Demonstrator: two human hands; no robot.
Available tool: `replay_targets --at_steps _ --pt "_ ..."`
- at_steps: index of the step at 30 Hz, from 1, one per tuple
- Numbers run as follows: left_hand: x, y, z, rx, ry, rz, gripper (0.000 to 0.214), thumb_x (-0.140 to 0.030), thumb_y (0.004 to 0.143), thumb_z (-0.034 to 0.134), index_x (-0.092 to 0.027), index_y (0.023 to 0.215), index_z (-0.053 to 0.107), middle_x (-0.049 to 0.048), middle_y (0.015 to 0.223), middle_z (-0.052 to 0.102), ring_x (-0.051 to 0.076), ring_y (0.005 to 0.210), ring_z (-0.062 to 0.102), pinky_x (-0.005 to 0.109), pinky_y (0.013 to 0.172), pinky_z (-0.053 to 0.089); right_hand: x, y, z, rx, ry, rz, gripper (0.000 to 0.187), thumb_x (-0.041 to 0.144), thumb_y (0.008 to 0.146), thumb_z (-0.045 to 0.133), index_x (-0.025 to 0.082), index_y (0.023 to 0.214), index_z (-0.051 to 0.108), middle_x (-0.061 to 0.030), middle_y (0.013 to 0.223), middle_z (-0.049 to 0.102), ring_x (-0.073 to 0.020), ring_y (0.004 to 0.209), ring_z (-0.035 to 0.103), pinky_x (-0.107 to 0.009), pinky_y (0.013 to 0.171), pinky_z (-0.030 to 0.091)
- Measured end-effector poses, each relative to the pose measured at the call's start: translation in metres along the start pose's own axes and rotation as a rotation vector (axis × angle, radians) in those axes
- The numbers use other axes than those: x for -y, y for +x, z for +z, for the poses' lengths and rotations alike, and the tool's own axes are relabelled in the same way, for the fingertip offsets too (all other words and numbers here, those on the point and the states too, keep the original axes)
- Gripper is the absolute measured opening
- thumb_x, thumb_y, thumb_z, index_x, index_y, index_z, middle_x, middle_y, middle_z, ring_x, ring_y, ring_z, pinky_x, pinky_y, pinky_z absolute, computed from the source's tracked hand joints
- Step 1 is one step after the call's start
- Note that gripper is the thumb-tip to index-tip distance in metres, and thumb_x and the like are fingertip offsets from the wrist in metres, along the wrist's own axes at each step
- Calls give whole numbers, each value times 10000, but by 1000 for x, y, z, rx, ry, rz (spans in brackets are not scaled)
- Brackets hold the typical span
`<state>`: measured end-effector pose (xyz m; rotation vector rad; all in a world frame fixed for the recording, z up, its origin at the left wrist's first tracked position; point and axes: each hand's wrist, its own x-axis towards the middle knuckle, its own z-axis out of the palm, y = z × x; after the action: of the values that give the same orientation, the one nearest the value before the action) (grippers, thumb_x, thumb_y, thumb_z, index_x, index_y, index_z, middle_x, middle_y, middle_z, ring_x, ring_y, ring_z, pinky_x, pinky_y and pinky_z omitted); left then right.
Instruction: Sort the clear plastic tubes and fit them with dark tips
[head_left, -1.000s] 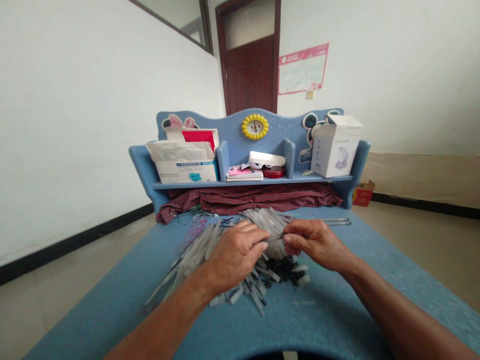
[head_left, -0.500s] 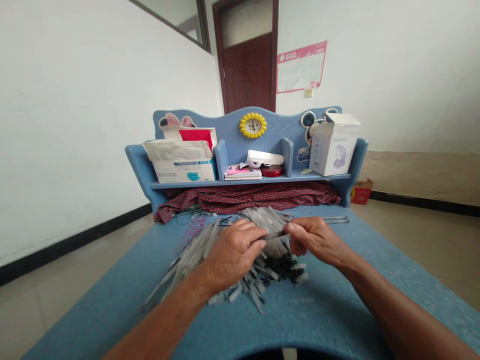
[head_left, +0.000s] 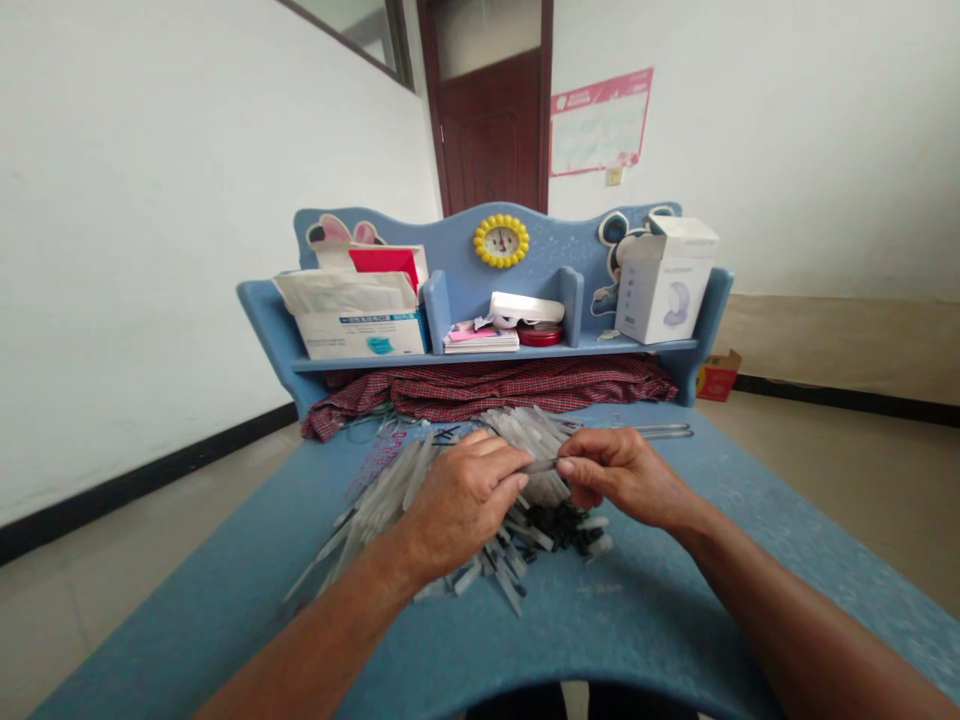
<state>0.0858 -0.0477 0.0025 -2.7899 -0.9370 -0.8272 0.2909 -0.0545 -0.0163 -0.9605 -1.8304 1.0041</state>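
Observation:
A thin greyish stick point(head_left: 541, 466), pen-like in shape, spans the gap between my two hands. My left hand point(head_left: 469, 490) is closed round its left part, thumb and fingers pinched together. At its right end, the thumb and index finger of my right hand point(head_left: 619, 475) pinch it, the other fingers curled under. Below and around both hands lies a loose pile of translucent whitish plastic sticks point(head_left: 382, 495). Small black pieces point(head_left: 559, 525) are heaped just under my right hand. What the left palm covers is hidden.
The blue table point(head_left: 645, 620) has a shelf point(head_left: 480, 360) at its back. On it stand a mask box point(head_left: 364, 335), a red round tin point(head_left: 540, 335) and a white carton point(head_left: 667, 285). Checked cloth point(head_left: 495, 387) lies beneath. Thin rods point(head_left: 664, 431) lie at right.
My right hand has shifted slightly left, towards my left hand, and less of the stick shows between them. The whole view has tilted a little.

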Motion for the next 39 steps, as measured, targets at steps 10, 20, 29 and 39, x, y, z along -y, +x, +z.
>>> replay_targets --at_steps 10,20,29,39 --pt "-4 -1 -4 -63 207 41 154 -149 843 472 -143 828 626 72 764 623 193 744 512 314 686 402 2 -1 -8 71 -52 27 323 408 804 551 144 620 572 19 496 532 -75 449 477 -192 442 372" --pt "2 3 -9 -391 -243 -386 109 -217 727 626 -181 822 663 10 771 656 146 690 588 234 657 462 -11 -3 -26 419 -847 138 187 56 596 549 186 682 652 13 590 598 -104 533 511 -202 496 329" --pt "7 5 -8 -477 -619 -571 170 -272 658 699 -159 781 668 9 715 665 143 657 606 207 609 466 -22 0 -16 418 -936 188 188 83 560 533 187 662 652 -29 628 624 -148 590 533 -235 516 323" --pt "8 9 -5 -543 -1037 -660 198 -276 649 708 -135 755 620 36 740 666 135 672 594 200 546 459 -21 0 -26 374 -561 312 83 101 658 505 175 632 532 50 454 505 -83 402 475 -179 390 337"
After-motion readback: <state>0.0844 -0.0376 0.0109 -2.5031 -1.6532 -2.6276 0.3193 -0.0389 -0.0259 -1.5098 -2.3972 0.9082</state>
